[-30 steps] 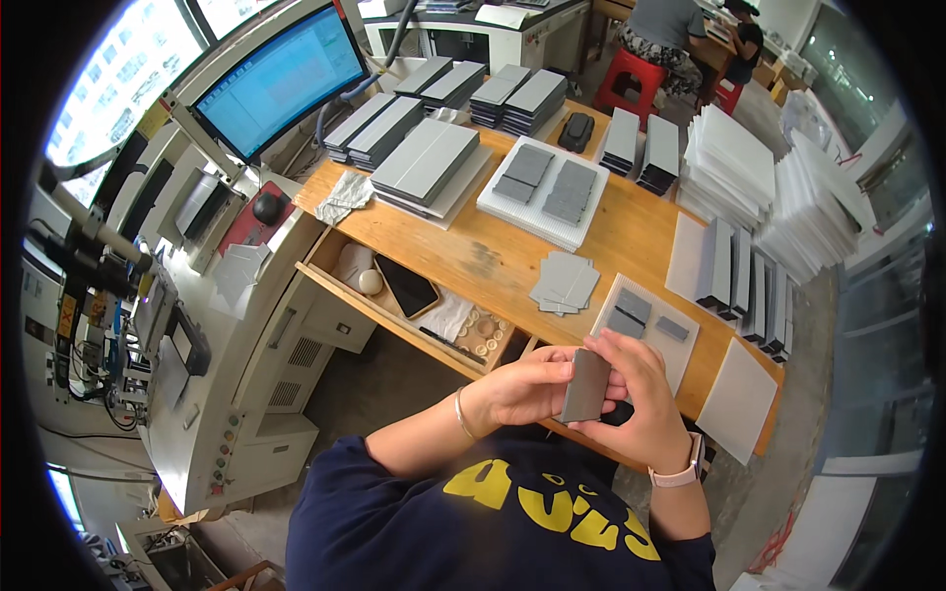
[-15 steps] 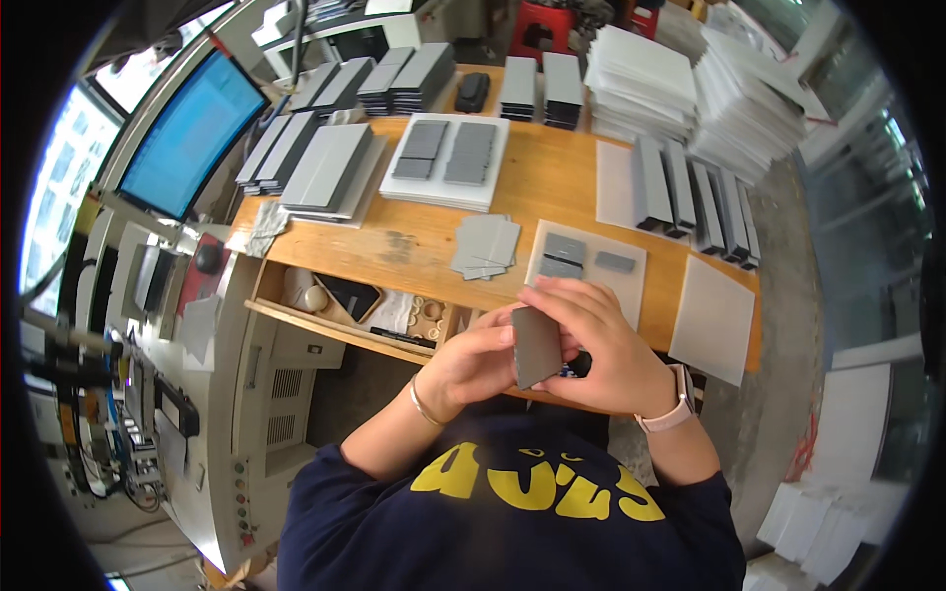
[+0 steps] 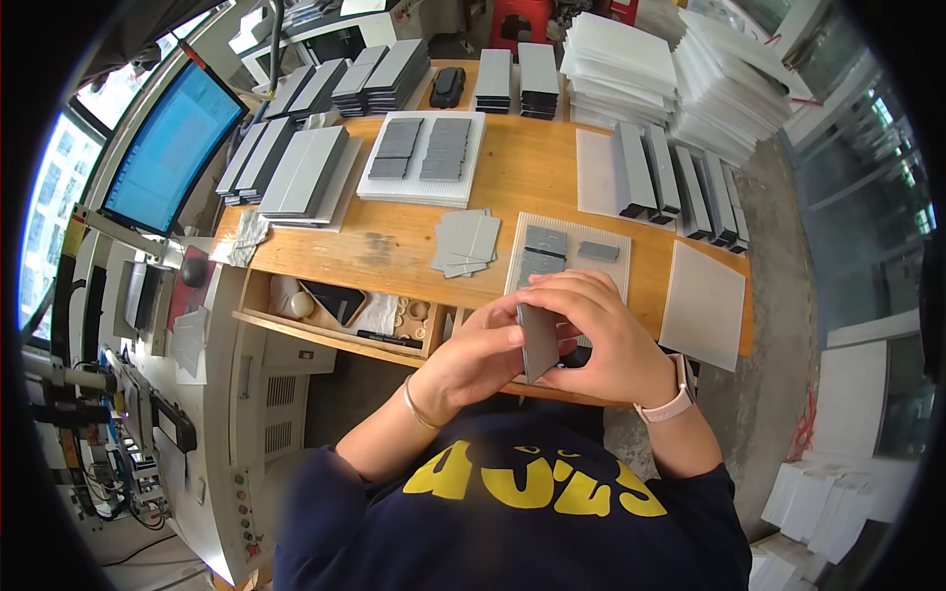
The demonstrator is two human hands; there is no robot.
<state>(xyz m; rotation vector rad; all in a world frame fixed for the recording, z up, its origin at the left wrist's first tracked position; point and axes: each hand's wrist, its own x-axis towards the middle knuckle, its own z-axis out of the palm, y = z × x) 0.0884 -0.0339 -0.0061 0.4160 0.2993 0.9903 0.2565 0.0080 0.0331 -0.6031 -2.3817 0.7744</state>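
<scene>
Between both hands, just off the table's front edge, stands a thin grey rectangular plate (image 3: 538, 345), tilted on edge. My left hand (image 3: 480, 352) grips its left side, with the thumb against the face. My right hand (image 3: 613, 340) curls over the top and around the other side; some of its fingertips are hidden behind the plate. Beyond the hands lies a white ribbed board (image 3: 601, 271) bearing a small stack of grey plates (image 3: 544, 248) and a smaller grey piece (image 3: 598, 250). Several loose grey plates (image 3: 465, 242) lie fanned out to the left of that board.
An open drawer (image 3: 330, 333) with small items juts out at the left front. Stacks of grey plates (image 3: 305, 172) line the table's far left, and more (image 3: 680, 182) stand at right. Tall piles of white sheets (image 3: 621, 79) rise behind. A monitor (image 3: 172, 148) is at left.
The grey plate has been turned more edge-on to the view, still held in both hands. The whole view has shifted slightly, so the table's things appear farther left.
</scene>
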